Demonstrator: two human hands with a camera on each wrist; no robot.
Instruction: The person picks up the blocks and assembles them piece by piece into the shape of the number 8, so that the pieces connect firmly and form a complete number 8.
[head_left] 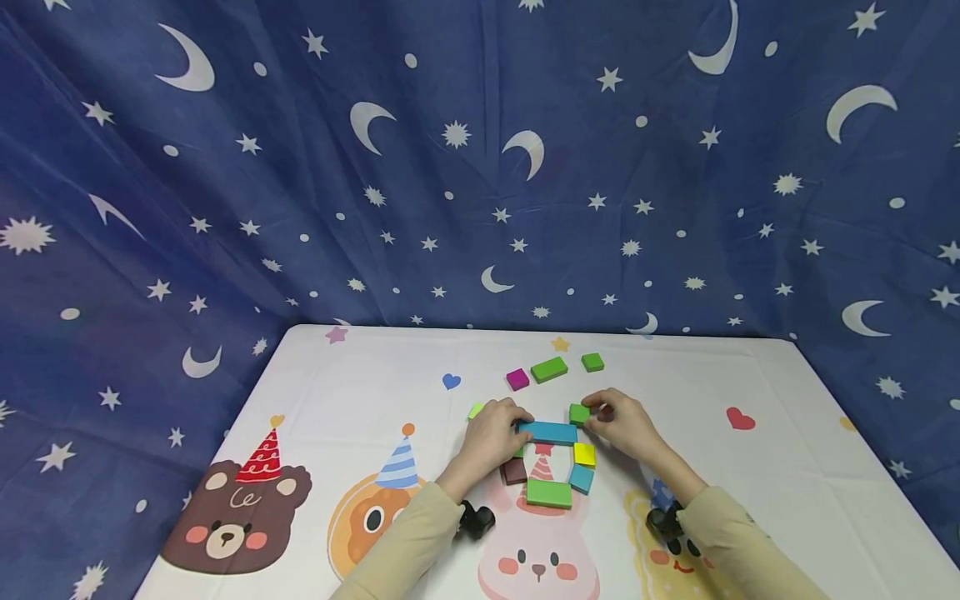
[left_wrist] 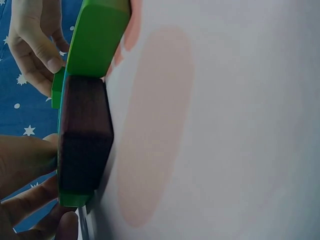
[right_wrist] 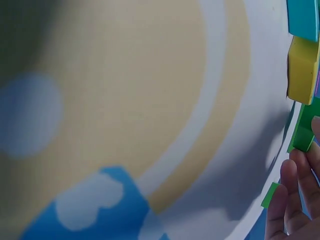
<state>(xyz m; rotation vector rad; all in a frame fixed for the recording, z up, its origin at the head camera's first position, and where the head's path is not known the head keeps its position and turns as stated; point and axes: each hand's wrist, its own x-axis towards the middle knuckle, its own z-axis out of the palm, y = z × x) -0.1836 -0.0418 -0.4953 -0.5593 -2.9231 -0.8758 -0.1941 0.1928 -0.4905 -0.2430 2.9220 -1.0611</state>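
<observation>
Several coloured blocks form a ring on the table. My left hand (head_left: 491, 435) pinches the left end of a long blue block (head_left: 551, 432) at the ring's far side. With thumb and fingertips, my right hand (head_left: 624, 425) pinches a small green block (head_left: 578, 415) at the blue block's far right corner. A yellow block (head_left: 584, 455) and a smaller blue block (head_left: 581, 478) make the right side. A dark brown block (left_wrist: 85, 135) stands on the left, beside a green piece mostly hidden by my left hand. A long green block (head_left: 549, 493) lies nearest me.
Beyond the ring lie a magenta block (head_left: 517, 379), a long light-green block (head_left: 550, 370) and a small green block (head_left: 592, 362). A lime-green block (head_left: 476, 410) shows partly behind my left hand. The white tablecloth (head_left: 795, 467) has printed animals; a blue starry curtain (head_left: 480, 167) hangs behind.
</observation>
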